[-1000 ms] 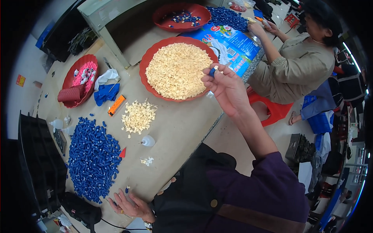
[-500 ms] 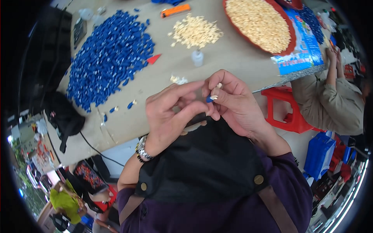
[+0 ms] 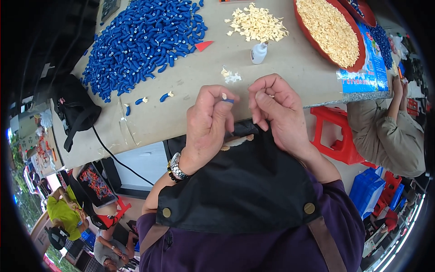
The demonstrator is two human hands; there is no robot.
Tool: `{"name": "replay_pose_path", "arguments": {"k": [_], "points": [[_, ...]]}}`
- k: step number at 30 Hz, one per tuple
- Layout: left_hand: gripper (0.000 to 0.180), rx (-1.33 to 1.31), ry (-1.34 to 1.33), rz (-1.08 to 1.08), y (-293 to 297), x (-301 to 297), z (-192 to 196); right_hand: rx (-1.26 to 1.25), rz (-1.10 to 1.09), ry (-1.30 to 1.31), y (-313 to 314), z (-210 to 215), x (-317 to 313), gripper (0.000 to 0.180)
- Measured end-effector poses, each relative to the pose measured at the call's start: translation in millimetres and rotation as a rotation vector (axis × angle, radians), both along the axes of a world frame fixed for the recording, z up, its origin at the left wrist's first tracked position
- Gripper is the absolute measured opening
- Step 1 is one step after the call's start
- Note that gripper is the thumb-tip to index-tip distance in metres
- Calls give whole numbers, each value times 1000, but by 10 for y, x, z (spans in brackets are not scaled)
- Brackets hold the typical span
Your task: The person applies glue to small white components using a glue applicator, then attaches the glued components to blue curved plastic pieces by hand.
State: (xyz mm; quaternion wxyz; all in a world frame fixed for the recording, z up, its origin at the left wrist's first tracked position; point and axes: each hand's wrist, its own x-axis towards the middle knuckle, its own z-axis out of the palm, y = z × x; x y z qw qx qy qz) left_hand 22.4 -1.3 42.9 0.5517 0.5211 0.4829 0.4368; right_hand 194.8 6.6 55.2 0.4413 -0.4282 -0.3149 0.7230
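Note:
My left hand pinches a small curved blue piece between thumb and forefinger, with a cream bit at its end. A short gap away, my right hand has its thumb and forefinger pressed together, and a tiny cream bit shows at them. Beyond my hands stand a small white bottle and a heap of loose cream pieces. To the left lies a large pile of blue pieces. Several blue pieces with cream ends lie apart in front of it.
A red-brown scalloped tray of cream pieces sits far right, on a blue printed sheet. On the table are a red scrap and a white smear. A black bag is at left; a red stool and co-worker at right.
My hands have drawn apart from where they met. The blue piece, between both hands' fingers before, is now in my left hand. The view has shifted, so the table appears higher.

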Motion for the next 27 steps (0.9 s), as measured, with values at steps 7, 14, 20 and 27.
{"name": "replay_pose_path", "arguments": {"k": [7,14,20,27], "points": [[13,296,411,-98,22,-3,-61,350,40,-446,12,17,-77,13],[20,535,559,-114,79,1,-60,403,94,-666,64,21,-23,7],[20,525,396,-86,112,61,-105,-60,94,-147,73,-26,45,7],[16,594,457,-133,126,26,-122,247,249,-414,123,-40,104,10]]}}
